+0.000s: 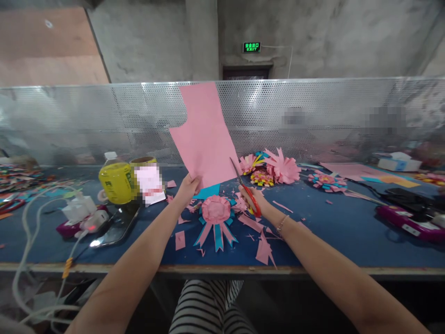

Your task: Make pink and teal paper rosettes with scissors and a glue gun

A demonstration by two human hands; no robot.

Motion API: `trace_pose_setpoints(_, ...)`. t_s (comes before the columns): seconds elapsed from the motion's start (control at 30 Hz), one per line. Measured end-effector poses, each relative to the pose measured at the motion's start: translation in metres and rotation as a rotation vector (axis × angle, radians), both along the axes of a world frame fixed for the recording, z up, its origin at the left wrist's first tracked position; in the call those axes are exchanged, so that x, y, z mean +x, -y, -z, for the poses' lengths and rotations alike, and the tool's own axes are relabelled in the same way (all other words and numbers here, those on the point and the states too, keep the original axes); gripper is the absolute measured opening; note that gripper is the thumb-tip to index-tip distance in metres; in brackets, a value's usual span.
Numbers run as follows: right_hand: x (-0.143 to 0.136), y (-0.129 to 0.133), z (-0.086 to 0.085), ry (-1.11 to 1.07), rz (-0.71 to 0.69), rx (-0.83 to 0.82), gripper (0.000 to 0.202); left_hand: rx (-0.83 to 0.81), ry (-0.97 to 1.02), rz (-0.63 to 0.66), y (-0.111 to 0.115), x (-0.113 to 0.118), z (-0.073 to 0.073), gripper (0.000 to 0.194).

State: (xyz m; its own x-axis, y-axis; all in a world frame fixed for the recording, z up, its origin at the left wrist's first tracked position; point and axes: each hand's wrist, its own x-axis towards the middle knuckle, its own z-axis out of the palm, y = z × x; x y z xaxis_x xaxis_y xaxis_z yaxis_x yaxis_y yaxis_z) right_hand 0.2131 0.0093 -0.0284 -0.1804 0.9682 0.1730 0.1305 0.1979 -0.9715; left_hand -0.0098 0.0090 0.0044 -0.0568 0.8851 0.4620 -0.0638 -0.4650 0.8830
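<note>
My left hand [192, 186] pinches the lower left corner of a pink paper sheet [206, 134], raised above the table, with a notch cut from its upper left side. In my right hand [251, 198] is a pair of scissors [251, 200] with red-orange handles. Their dark blades point up and left, by the sheet's lower right edge; whether they touch the paper I cannot tell. Between my forearms lies a pink and blue paper rosette [216, 211] with ribbon tails. Pink paper scraps [264, 250] are scattered around it, and part of a blue sheet [207, 191] shows behind.
Finished paper flowers [283, 168] lie at the back, with another rosette [327, 181] to their right. On the left stand a yellow-labelled bottle [116, 181], a phone [118, 225] and a power strip [83, 222] with cables. A purple power strip [410, 225] lies right. A perforated metal screen [139, 123] borders the table.
</note>
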Motion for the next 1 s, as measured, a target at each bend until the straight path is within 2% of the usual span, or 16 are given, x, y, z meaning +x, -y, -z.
trace_pose_setpoints(0.1, -0.002, 0.004, -0.004, -0.087, -0.055, -0.097, 0.040, -0.057, -0.026, -0.006, 0.000, 0.000, 0.001, 0.028)
trace_pose_setpoints(0.2, -0.003, 0.004, -0.004, -0.104, -0.059, -0.111, 0.037, -0.063, -0.034, -0.001, -0.001, 0.000, 0.002, 0.028)
trace_pose_setpoints(0.43, 0.000, -0.005, 0.007, 0.169, 0.086, 0.165, 0.041, -0.041, -0.034, 0.005, 0.001, 0.001, 0.001, 0.026)
trace_pose_setpoints(0.63, -0.001, 0.005, 0.000, 0.261, 0.109, 0.263, 0.039, -0.056, -0.007, 0.032, 0.002, 0.003, 0.000, 0.032)
trace_pose_setpoints(0.73, -0.004, 0.012, -0.005, 0.214, 0.078, 0.224, 0.037, -0.061, -0.005, 0.043, 0.002, 0.002, 0.000, 0.029)
trace_pose_setpoints(1.0, -0.007, 0.010, -0.005, -0.082, -0.018, -0.056, 0.035, -0.088, -0.008, 0.085, 0.003, 0.002, 0.000, 0.033)
